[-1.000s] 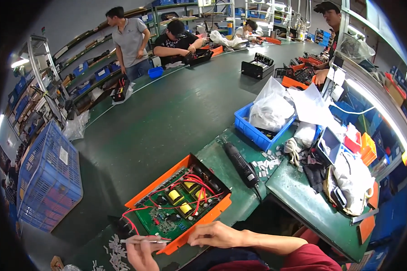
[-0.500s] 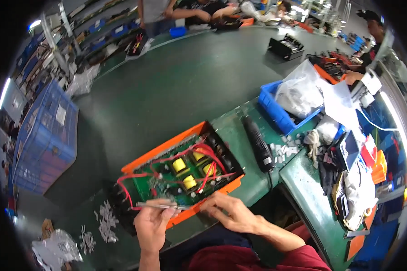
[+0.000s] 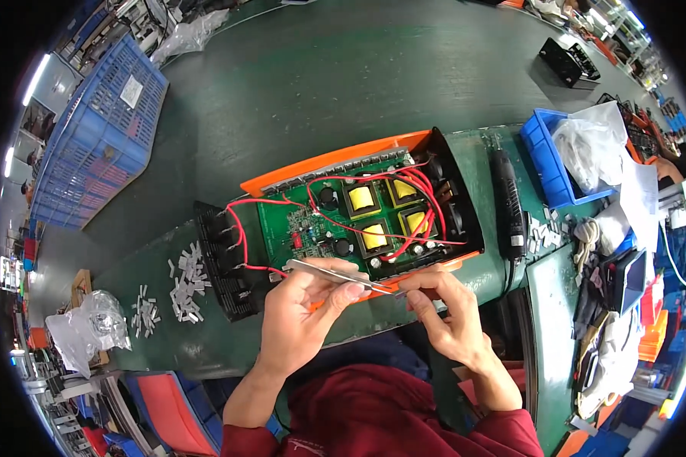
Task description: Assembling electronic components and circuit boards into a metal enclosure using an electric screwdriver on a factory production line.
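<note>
My left hand (image 3: pixel 301 316) is closed round metal tweezers (image 3: pixel 329 272), whose tips point right. My right hand (image 3: pixel 450 312) pinches something small and greyish at those tips, too small to make out. Both hands are over the near edge of an opened orange-and-black case (image 3: pixel 301 177). Inside it lies a green circuit board (image 3: pixel 278 221) with several yellow-wrapped transformers (image 3: pixel 373 236) and red wires (image 3: pixel 236 221). Some of those wires run to a black finned end panel (image 3: pixel 225 263) standing at the case's left.
Small grey-white pieces (image 3: pixel 188 286) lie in piles left of the case. To its right are a black corded hand tool (image 3: pixel 508 202) and a blue bin (image 3: pixel 545 156) with plastic bags. A blue crate (image 3: pixel 103 137) stands far left; a black unit (image 3: pixel 568 62) sits far right.
The view has shifted, showing the case higher and further right. My right hand has come from the case's near edge to the tweezers' tips. My left hand still holds the tweezers.
</note>
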`<control>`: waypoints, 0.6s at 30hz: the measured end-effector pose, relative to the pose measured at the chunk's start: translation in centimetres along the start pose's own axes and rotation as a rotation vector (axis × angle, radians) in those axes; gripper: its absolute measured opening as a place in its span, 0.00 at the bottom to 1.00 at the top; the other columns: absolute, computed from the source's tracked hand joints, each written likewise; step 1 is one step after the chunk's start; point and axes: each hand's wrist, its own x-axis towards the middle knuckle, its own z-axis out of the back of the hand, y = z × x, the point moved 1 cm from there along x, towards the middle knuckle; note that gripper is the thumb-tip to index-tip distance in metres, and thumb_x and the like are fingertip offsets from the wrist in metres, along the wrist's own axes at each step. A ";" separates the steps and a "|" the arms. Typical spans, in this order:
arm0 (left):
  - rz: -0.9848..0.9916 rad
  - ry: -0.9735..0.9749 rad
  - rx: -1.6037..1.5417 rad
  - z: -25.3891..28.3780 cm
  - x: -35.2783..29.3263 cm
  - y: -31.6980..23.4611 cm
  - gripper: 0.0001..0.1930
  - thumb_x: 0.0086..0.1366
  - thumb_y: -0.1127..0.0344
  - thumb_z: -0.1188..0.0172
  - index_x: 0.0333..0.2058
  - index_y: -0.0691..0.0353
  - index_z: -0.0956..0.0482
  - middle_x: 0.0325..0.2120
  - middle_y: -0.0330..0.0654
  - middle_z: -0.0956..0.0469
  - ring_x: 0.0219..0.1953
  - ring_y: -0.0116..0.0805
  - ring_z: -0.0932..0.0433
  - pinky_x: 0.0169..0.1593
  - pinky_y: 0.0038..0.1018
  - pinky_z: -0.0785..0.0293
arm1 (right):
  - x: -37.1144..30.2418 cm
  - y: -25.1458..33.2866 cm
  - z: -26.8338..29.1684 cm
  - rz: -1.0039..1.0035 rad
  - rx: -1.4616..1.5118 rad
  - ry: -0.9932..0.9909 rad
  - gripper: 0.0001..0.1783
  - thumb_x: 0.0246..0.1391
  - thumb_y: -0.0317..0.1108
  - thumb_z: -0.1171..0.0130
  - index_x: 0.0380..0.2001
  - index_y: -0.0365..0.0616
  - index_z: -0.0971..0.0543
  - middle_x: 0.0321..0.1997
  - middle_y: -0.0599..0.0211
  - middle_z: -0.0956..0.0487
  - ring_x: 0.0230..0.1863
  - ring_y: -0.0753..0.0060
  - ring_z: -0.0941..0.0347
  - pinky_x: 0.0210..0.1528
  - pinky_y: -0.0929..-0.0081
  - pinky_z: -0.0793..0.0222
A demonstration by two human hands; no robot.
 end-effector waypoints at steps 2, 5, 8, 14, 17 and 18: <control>0.012 0.015 0.024 -0.5 0.2 0.0 0.12 0.67 0.78 0.40 0.48 0.74 0.27 0.41 0.53 0.18 0.43 0.39 0.16 0.50 0.33 0.18 | -0.1 0.2 0.4 0.003 -0.007 -0.019 0.09 0.61 0.19 0.45 0.44 0.37 0.21 0.38 0.60 0.20 0.34 0.71 0.22 0.35 0.76 0.26; 0.014 0.018 0.055 -0.7 0.1 0.6 0.11 0.66 0.80 0.40 0.47 0.74 0.26 0.39 0.51 0.17 0.42 0.37 0.16 0.48 0.31 0.17 | 0.0 0.4 0.4 0.054 0.006 -0.026 0.09 0.60 0.19 0.44 0.43 0.37 0.20 0.39 0.58 0.20 0.37 0.67 0.21 0.38 0.75 0.26; -0.005 -0.005 0.065 -1.0 0.1 0.6 0.09 0.66 0.81 0.40 0.44 0.74 0.26 0.36 0.50 0.17 0.38 0.35 0.15 0.45 0.28 0.18 | 0.0 -0.5 -0.1 0.064 0.046 -0.020 0.10 0.60 0.19 0.43 0.45 0.37 0.21 0.39 0.59 0.20 0.38 0.66 0.21 0.40 0.73 0.25; -0.178 0.010 0.323 -0.3 0.4 1.8 0.05 0.65 0.80 0.40 0.38 0.71 0.25 0.33 0.48 0.17 0.35 0.33 0.15 0.40 0.25 0.20 | -1.0 -0.4 0.8 0.067 -0.110 -0.084 0.11 0.58 0.21 0.39 0.45 0.38 0.21 0.42 0.61 0.19 0.41 0.64 0.20 0.42 0.72 0.25; -0.439 -0.012 0.579 0.5 0.7 1.5 0.05 0.64 0.80 0.39 0.38 0.70 0.23 0.32 0.47 0.17 0.33 0.33 0.15 0.38 0.25 0.21 | -1.9 -1.5 3.8 0.160 -0.364 -0.413 0.11 0.55 0.19 0.38 0.42 0.38 0.21 0.41 0.59 0.20 0.37 0.67 0.22 0.37 0.75 0.26; -0.482 -0.049 0.597 0.7 0.8 1.8 0.06 0.62 0.81 0.38 0.37 0.68 0.23 0.31 0.46 0.18 0.32 0.34 0.16 0.37 0.25 0.22 | -1.9 -2.0 5.1 0.192 -0.451 -0.562 0.12 0.53 0.17 0.40 0.41 0.38 0.22 0.38 0.58 0.20 0.34 0.65 0.24 0.36 0.74 0.27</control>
